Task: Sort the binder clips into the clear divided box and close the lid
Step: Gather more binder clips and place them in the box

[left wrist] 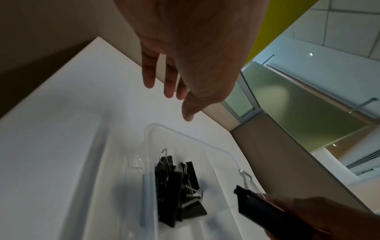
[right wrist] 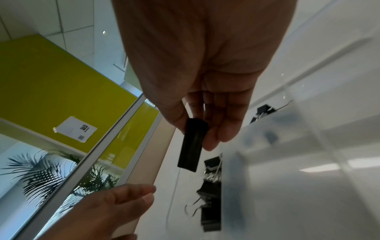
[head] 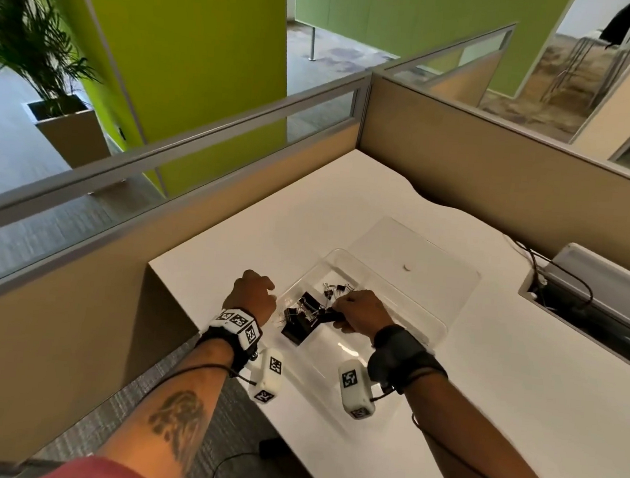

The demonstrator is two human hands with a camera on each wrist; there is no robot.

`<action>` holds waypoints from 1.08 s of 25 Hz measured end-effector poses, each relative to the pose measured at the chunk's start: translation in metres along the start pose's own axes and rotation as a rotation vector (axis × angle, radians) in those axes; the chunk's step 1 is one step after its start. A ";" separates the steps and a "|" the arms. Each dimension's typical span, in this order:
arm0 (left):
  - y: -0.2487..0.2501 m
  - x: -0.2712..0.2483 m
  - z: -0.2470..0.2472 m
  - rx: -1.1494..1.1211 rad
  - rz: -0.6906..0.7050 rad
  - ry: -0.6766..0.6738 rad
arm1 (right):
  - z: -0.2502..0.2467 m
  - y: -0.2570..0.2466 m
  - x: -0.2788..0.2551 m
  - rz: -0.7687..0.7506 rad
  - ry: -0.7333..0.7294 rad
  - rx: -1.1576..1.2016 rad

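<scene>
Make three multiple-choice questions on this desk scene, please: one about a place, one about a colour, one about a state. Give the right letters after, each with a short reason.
1. Where do the large binder clips lie?
A. in the clear divided box
B. on the floor
C. in the planter

2. What colour is the clip body in the right hand?
A. red
B. black
C. white

3. How does the box lid stand?
A. shut and latched
B. taken off and laid on the floor
C. open, laid back behind the box

Answers:
1 A: the left wrist view shows them piled inside a clear compartment.
2 B: the right wrist view shows a black clip pinched between thumb and fingers.
3 C: the head view shows the lid spread flat on the desk past the box; the left hand holds nothing.
</scene>
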State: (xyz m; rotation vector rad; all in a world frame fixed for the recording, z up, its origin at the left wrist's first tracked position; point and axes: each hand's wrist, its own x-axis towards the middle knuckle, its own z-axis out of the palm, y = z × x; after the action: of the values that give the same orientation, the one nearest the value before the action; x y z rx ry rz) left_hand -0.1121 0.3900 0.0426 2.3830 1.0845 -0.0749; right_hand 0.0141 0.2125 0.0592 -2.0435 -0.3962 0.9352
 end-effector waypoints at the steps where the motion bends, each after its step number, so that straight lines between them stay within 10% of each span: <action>1: -0.003 0.001 -0.001 -0.006 0.006 0.004 | 0.006 -0.002 0.002 -0.001 -0.019 0.006; 14: 0.039 0.003 0.006 0.308 0.207 -0.176 | -0.029 0.020 -0.014 0.014 0.094 -0.588; 27: 0.216 -0.072 0.111 0.362 0.767 -0.318 | -0.126 0.162 -0.159 0.355 0.449 -0.471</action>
State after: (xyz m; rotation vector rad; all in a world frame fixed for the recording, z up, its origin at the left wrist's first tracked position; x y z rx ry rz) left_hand 0.0111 0.1695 0.0581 2.8140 -0.0305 -0.3851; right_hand -0.0088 -0.0461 0.0528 -2.7367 -0.0006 0.5808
